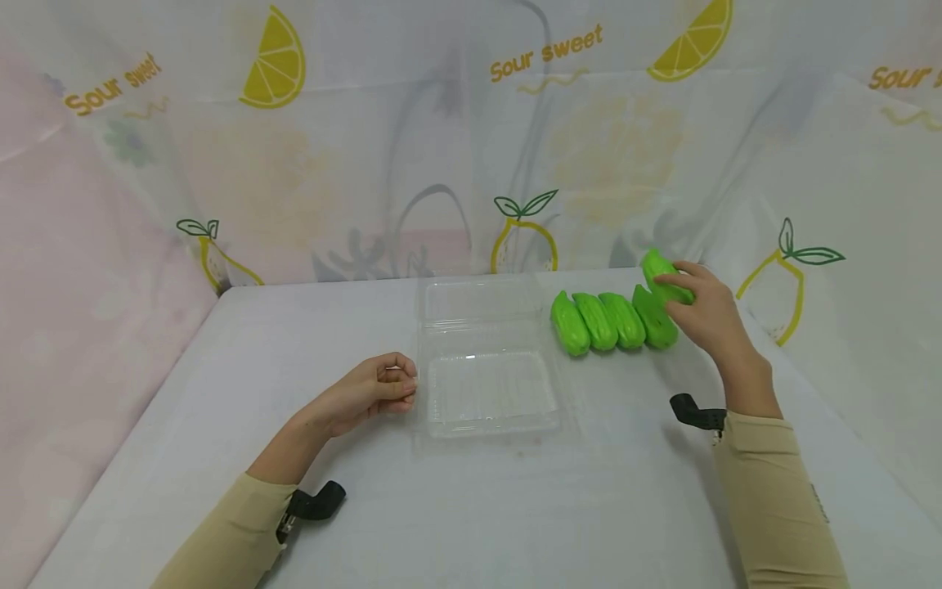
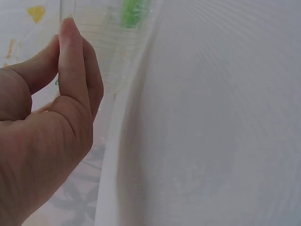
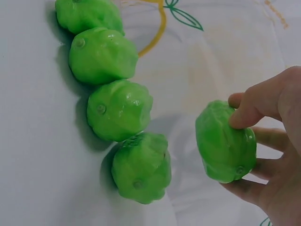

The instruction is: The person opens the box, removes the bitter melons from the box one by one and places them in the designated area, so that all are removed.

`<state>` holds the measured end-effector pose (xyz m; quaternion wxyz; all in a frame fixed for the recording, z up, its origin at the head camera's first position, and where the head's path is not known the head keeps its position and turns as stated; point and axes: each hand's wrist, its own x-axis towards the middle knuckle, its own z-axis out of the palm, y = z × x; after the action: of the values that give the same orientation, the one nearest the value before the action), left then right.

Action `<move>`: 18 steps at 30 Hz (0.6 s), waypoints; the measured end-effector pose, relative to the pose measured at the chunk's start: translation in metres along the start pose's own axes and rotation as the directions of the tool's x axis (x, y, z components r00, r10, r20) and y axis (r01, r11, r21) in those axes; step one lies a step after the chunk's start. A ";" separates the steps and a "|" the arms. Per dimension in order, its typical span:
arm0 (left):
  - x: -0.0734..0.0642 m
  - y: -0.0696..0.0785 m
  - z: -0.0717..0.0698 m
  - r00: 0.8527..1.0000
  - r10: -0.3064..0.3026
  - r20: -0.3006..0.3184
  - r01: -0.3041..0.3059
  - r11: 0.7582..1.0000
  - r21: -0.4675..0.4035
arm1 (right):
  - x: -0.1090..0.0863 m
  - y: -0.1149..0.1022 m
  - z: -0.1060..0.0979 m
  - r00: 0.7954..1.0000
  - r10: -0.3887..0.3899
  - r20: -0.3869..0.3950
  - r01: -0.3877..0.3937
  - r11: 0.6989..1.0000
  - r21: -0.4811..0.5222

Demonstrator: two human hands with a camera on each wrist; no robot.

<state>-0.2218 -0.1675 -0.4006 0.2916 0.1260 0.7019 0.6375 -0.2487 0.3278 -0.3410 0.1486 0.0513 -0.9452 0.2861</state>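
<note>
My right hand [image 1: 702,315] grips a bright green, lumpy bitter melon [image 3: 223,141] between thumb and fingers, raised at the far right. Just left of it, several more bitter melons [image 1: 618,319] lie side by side in a row, glossy and ridged; the right wrist view shows their blunt ends. A clear plastic clamshell box [image 1: 489,393] lies with its lid folded back, left of the row. At the box's left rim is my left hand [image 1: 368,393], thumb and forefinger pinching the thin edge, as the left wrist view also shows.
A white cloth covers the table [image 1: 471,515]. Behind it hangs a curtain [image 1: 441,147] printed with lemons and lettering, its folds reaching round both sides. Black wrist cameras [image 1: 320,501] stick out from both sleeves.
</note>
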 end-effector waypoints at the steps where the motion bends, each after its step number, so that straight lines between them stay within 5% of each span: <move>1: 0.000 0.000 0.000 1.000 0.000 -0.001 0.000 1.000 0.000 | 0.000 0.001 0.000 1.000 0.002 -0.001 -0.002 1.000 -0.007; 18: -0.001 0.002 0.000 1.000 0.002 0.003 -0.002 1.000 -0.006 | 0.001 0.030 0.013 0.993 0.115 0.020 -0.113 0.991 -0.075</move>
<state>-0.2210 -0.1678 -0.3984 0.2922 0.1269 0.6995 0.6397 -0.2584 0.3455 -0.3669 0.1222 -0.0048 -0.9583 0.2583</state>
